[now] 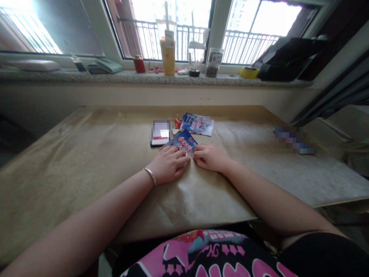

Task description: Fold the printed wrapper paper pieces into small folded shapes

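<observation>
A blue printed leaflet (185, 141) with red and white lettering lies turned at an angle on the table in front of me. My left hand (169, 164), a silver bracelet at its wrist, rests palm down with its fingers stretched over the leaflet's lower left part. At the lower right edge, my right hand (211, 157) has its fingers bent and pressed together on the paper. The leaflet's near corner is partly hidden by my fingers. Just beyond it sits a stack of similar leaflets (200, 124), with a crumpled orange wrapper (177, 122) at its left side.
A phone (160, 134) lies left of the leaflet. Far right on the brownish table cover (115, 154) is a blurred blue item (294, 141). The windowsill (115, 78) holds a tall drink cup (167, 54), a red container (139, 64), yellow tape (249, 72) and a black bag (284, 59).
</observation>
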Demonstrator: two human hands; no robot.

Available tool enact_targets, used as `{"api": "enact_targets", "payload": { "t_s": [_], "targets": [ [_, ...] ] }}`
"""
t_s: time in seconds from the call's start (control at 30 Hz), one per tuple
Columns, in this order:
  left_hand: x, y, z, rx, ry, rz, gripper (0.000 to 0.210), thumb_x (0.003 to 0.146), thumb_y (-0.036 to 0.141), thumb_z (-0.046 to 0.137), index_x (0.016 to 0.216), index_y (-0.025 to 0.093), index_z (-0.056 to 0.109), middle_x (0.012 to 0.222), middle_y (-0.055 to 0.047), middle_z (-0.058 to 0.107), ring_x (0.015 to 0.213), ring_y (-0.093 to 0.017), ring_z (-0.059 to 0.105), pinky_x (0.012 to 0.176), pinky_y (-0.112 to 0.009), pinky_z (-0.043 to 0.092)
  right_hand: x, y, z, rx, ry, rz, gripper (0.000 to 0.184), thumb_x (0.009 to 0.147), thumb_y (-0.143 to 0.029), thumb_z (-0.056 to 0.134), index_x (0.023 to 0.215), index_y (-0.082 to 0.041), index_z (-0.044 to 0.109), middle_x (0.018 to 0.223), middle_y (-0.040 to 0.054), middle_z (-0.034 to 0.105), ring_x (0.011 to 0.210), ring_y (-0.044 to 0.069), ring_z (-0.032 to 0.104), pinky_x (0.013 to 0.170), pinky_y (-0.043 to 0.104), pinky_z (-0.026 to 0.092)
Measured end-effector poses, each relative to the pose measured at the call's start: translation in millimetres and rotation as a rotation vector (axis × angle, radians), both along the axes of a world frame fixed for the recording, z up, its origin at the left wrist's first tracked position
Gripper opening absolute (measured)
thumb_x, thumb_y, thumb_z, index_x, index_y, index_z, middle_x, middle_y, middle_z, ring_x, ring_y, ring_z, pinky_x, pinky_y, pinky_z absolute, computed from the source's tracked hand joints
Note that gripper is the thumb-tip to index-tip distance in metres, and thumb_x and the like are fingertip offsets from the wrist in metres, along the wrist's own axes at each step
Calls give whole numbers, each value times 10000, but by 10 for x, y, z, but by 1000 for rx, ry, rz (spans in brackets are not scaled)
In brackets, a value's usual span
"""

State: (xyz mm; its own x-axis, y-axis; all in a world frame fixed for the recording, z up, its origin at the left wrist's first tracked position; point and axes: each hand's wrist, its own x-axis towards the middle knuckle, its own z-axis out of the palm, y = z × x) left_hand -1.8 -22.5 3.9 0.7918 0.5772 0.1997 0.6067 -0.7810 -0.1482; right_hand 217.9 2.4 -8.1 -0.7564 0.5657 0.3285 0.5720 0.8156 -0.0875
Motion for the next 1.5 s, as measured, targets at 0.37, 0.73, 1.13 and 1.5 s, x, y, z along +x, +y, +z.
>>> {"api": "enact_targets", "payload": {
  "t_s": [0.37, 0.73, 1.13, 1.5],
  "targets": [
    [-139, 33, 57, -24, 2, -54, 314, 868, 251, 435, 1145, 241, 581, 1170, -40, 609, 1028, -217, 529, 915, -379, 365, -5, -17, 27, 5, -7, -15, 173, 809, -177, 488, 757, -183, 653, 854, 56, 635, 787, 158, 550, 705, 264, 398],
    [-225, 50, 90, -68, -47, -92, 327, 810, 177, 478, 1103, 234, 613, 1168, -27, 629, 1059, -201, 543, 963, -370, 367, 12, -9, -10, 7, -1, -32, 160, 801, -184, 498, 774, -191, 656, 877, 47, 641, 808, 160, 564, 697, 255, 400],
    [-338, 100, 135, -138, -70, -115, 275, 813, 147, 471, 975, 230, 678, 1096, -13, 670, 988, -195, 587, 929, -370, 430, 2, -18, 7, 10, -14, -40, 165, 796, -185, 506, 781, -207, 668, 883, 36, 647, 808, 164, 560, 677, 263, 386],
    [-392, 122, 125, -203, -93, -82, 312, 789, 78, 446, 898, 238, 690, 1111, 27, 676, 1031, -156, 605, 948, -306, 465, 1, -28, 34, 10, -31, -39, 186, 809, -201, 494, 777, -203, 677, 905, 43, 654, 801, 162, 563, 656, 264, 378]
  ]
}}
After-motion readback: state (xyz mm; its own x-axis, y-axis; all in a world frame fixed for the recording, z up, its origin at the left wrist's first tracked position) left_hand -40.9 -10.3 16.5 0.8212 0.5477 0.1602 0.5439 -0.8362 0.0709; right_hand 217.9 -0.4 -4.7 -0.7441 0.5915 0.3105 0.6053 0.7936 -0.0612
